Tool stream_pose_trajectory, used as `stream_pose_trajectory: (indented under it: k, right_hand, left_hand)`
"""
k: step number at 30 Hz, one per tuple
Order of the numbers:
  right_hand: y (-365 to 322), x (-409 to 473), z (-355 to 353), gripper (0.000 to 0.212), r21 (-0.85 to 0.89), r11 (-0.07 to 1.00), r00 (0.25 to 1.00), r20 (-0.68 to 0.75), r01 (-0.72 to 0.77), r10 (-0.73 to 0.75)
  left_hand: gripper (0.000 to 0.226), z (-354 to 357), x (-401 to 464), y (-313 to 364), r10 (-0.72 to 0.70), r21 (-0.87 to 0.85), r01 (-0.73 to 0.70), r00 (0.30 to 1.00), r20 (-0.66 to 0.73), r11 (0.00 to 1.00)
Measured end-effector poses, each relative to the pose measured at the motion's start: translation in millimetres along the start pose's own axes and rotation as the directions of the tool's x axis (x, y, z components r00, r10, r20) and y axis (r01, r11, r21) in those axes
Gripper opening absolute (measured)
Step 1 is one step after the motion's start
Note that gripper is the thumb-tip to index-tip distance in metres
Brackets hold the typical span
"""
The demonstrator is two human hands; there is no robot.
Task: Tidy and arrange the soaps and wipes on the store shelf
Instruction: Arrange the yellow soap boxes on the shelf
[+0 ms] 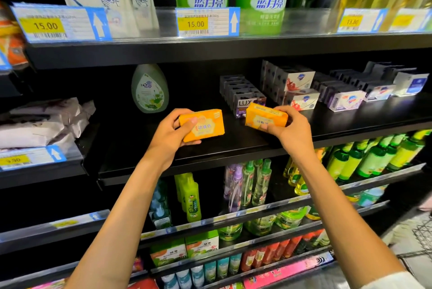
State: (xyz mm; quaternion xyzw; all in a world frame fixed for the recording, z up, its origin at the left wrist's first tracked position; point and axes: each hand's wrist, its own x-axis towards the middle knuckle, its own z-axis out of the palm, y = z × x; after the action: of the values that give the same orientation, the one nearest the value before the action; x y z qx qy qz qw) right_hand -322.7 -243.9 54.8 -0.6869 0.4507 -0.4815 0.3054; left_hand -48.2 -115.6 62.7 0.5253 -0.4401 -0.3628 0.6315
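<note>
While one orange soap box (203,126) was pinched in the left hand (174,135) and another orange soap box (266,118) in the right hand (289,130), both were held above the black shelf (233,148). The LUX boxes (245,99) behind could be toppled by a careless push; whether either box touched the shelf could not be told.
</note>
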Motion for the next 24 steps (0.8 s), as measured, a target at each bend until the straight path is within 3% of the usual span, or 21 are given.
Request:
stream_pose_trajectory:
  k: [7, 11, 14, 24]
  right_hand:
    - [-2, -43, -25, 0.041, 0.346, 0.934, 0.995, -0.019, -0.087, 0.099]
    - [8, -78, -50, 0.047, 0.520, 0.847, 0.988, -0.038, -0.108, 0.149]
    - [19, -104, -74, 0.044, 0.590, 0.795, 0.978, -0.044, -0.140, 0.205]
    - [81, -187, -190, 0.042, 0.583, 0.784, 0.884, -0.225, -0.214, 0.409]
  left_hand:
    - [0.028, 5, -4, 4, 0.012, 0.011, -0.012, 0.999, 0.048, 1.000]
    - [0.018, 28, -11, 9, 0.072, 0.005, -0.072, 0.997, 0.016, 0.997]
    - [0.017, 60, -25, 9, 0.086, -0.042, -0.083, 0.992, 0.091, 0.996]
    - [0.033, 217, -95, -68, -0.181, -0.150, 0.254, 0.906, 0.381, 0.955]
